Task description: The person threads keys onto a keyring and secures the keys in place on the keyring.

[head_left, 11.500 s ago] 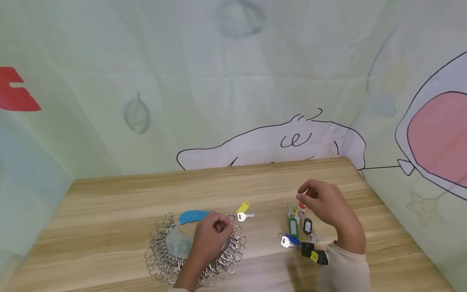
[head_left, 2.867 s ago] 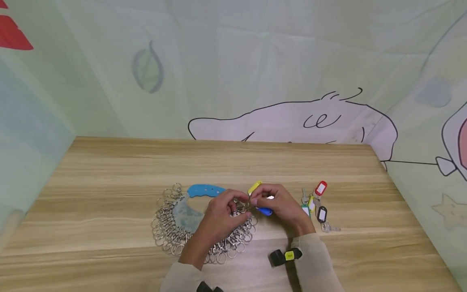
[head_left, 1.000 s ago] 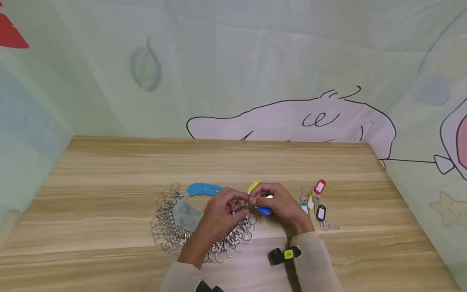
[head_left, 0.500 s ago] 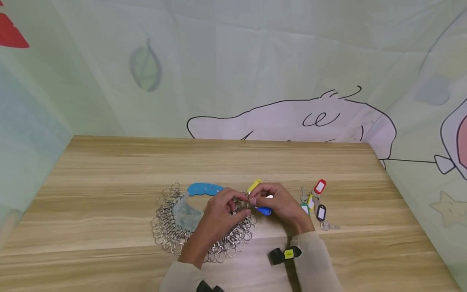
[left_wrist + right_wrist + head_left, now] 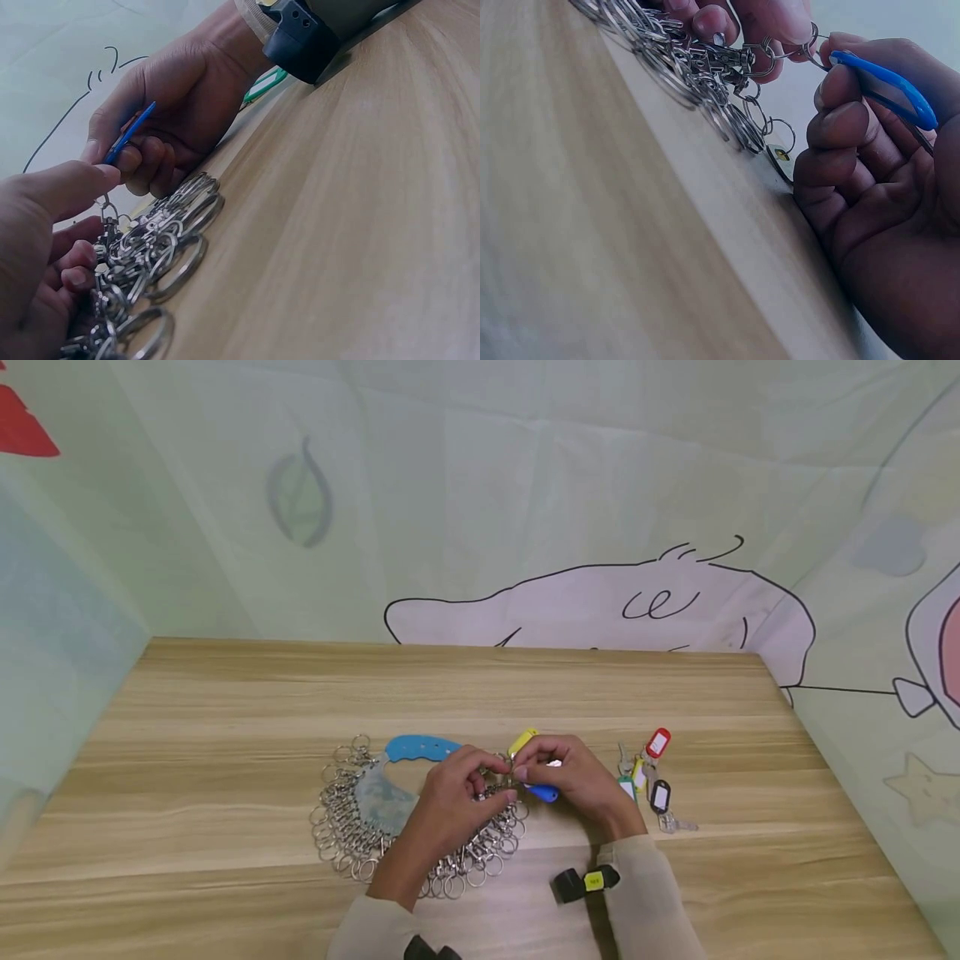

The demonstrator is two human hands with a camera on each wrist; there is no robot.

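My left hand (image 5: 452, 795) pinches a small metal key ring between thumb and index finger at the right end of the clip row, its other fingers curled near the clips. Facing it, my right hand (image 5: 576, 777) pinches the ring end of a blue key tag (image 5: 885, 73), whose ring reaches the left fingertips. A key partly shows behind the right fingers. Under the left hand lies a grey fan-shaped plate (image 5: 378, 797) with a blue handle (image 5: 422, 748). Many metal clips with split rings (image 5: 180, 270) hang round its edge. Just behind the right fingertips sits a yellow key tag (image 5: 522, 742).
To the right lie loose keys (image 5: 667, 823) with a red tag (image 5: 658, 742), a black tag (image 5: 660, 797), a yellow tag (image 5: 639, 775) and a green tag (image 5: 627, 787). A printed cloth (image 5: 525, 527) rises behind the wooden table (image 5: 300, 693).
Since the oldest frame, the blue tag has left the right-hand pile and is now in my right hand, beside my left. Over the last second both hands stay almost still.
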